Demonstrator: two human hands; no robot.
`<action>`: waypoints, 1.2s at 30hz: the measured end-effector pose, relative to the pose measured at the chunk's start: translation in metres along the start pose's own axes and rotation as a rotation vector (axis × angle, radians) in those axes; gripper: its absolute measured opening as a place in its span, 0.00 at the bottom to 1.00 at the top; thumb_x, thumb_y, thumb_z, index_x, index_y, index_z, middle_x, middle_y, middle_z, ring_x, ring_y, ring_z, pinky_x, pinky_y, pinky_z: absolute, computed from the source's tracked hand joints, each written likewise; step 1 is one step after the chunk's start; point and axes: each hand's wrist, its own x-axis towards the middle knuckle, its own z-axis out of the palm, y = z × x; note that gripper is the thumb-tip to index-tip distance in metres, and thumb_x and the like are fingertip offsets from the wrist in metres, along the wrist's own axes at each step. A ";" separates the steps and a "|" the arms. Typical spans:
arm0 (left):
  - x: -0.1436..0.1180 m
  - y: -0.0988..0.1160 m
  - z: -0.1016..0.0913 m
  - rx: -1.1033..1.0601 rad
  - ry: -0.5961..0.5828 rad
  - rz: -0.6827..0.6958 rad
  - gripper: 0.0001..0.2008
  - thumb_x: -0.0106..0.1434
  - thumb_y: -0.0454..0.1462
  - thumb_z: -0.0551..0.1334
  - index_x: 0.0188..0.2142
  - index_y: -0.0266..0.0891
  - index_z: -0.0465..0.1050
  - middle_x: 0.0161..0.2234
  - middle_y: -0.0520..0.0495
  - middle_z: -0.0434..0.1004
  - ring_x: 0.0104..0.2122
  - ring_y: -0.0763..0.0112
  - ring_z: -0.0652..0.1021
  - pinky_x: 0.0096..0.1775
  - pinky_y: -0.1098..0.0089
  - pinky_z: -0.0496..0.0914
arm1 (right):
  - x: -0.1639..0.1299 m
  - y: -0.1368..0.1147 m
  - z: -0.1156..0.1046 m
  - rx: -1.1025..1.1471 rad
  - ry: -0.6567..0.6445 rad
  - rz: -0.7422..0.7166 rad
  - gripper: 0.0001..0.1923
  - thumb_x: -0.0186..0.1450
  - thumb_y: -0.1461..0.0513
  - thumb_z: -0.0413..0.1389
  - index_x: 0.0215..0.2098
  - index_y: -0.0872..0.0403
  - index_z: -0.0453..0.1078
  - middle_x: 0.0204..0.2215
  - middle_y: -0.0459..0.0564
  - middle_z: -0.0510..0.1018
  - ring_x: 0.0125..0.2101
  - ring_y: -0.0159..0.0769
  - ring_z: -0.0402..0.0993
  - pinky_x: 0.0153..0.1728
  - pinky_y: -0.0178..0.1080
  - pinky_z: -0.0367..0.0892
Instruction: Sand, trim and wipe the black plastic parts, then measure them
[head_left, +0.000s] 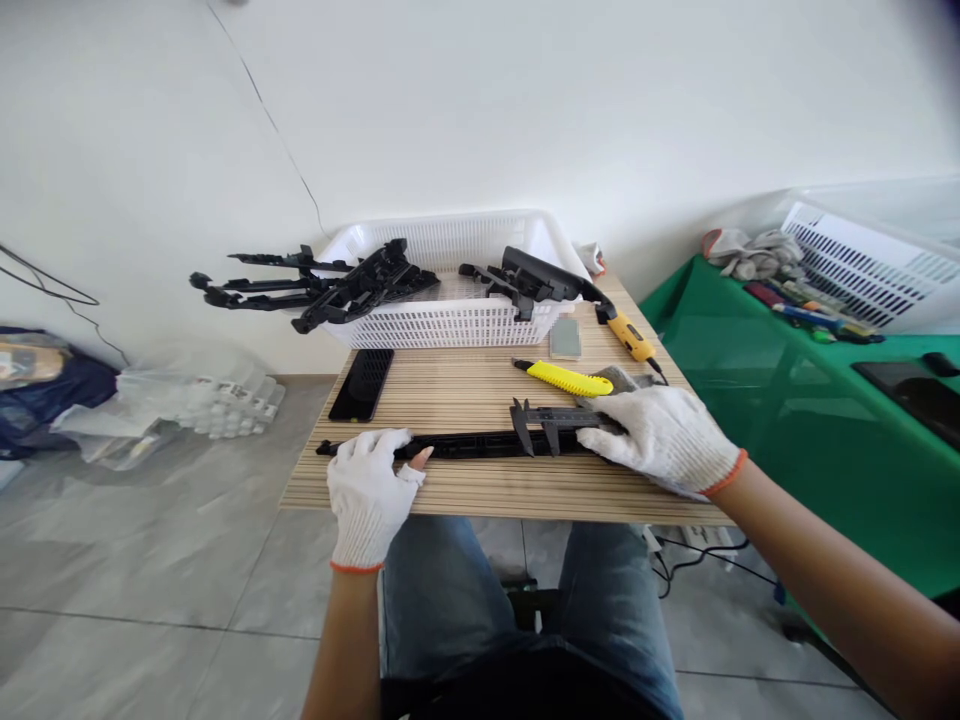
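A long, narrow black plastic strip (465,445) lies flat across the front of the striped wooden desk (450,385); it looks light, stiff and a little brittle, best held near both ends. The gloved left hand (370,490) presses down on its left part, fingers curled over it. The gloved right hand (664,438) grips a dark metal caliper (551,420) whose jaws straddle the strip. Behind it lie a yellow utility knife (568,379) and a white slotted plastic basket (450,320) of black parts; grey floor tiles lie below.
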 end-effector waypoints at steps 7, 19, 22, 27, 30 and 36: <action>-0.002 -0.001 0.001 -0.012 0.027 0.017 0.17 0.62 0.51 0.65 0.43 0.43 0.80 0.39 0.44 0.80 0.42 0.54 0.75 0.41 0.60 0.64 | 0.001 0.004 0.006 -0.050 -0.020 -0.020 0.26 0.69 0.45 0.44 0.29 0.52 0.72 0.23 0.51 0.77 0.23 0.37 0.68 0.23 0.38 0.47; -0.001 -0.001 0.000 -0.010 0.037 0.022 0.18 0.63 0.52 0.63 0.43 0.43 0.80 0.39 0.44 0.80 0.41 0.55 0.75 0.41 0.61 0.63 | 0.003 0.010 0.007 0.023 -0.181 -0.229 0.22 0.74 0.50 0.41 0.46 0.52 0.73 0.39 0.54 0.82 0.34 0.43 0.78 0.28 0.40 0.63; -0.001 -0.001 0.000 -0.014 0.034 0.018 0.18 0.63 0.52 0.63 0.43 0.43 0.80 0.39 0.44 0.81 0.41 0.55 0.75 0.41 0.61 0.64 | 0.004 0.012 0.008 0.056 -0.240 -0.228 0.23 0.74 0.50 0.41 0.52 0.51 0.73 0.45 0.55 0.82 0.38 0.47 0.79 0.30 0.42 0.68; -0.001 0.000 -0.001 -0.021 0.011 0.010 0.18 0.63 0.52 0.62 0.43 0.43 0.80 0.40 0.43 0.80 0.42 0.54 0.75 0.41 0.60 0.64 | 0.004 0.014 0.007 0.151 -0.291 -0.162 0.25 0.73 0.50 0.42 0.59 0.49 0.69 0.53 0.52 0.79 0.48 0.50 0.78 0.41 0.47 0.73; 0.000 0.001 -0.003 -0.028 0.002 -0.001 0.18 0.64 0.52 0.62 0.43 0.44 0.80 0.40 0.43 0.80 0.42 0.54 0.75 0.42 0.60 0.64 | 0.005 0.015 0.007 0.195 -0.300 -0.141 0.25 0.72 0.50 0.43 0.60 0.47 0.70 0.54 0.50 0.78 0.50 0.49 0.77 0.44 0.48 0.73; -0.001 0.001 -0.003 -0.016 0.013 0.004 0.18 0.63 0.52 0.62 0.43 0.43 0.80 0.39 0.43 0.80 0.41 0.54 0.75 0.41 0.60 0.63 | 0.007 0.016 0.011 0.290 -0.266 -0.128 0.23 0.71 0.50 0.46 0.55 0.46 0.75 0.52 0.48 0.80 0.49 0.46 0.78 0.48 0.46 0.73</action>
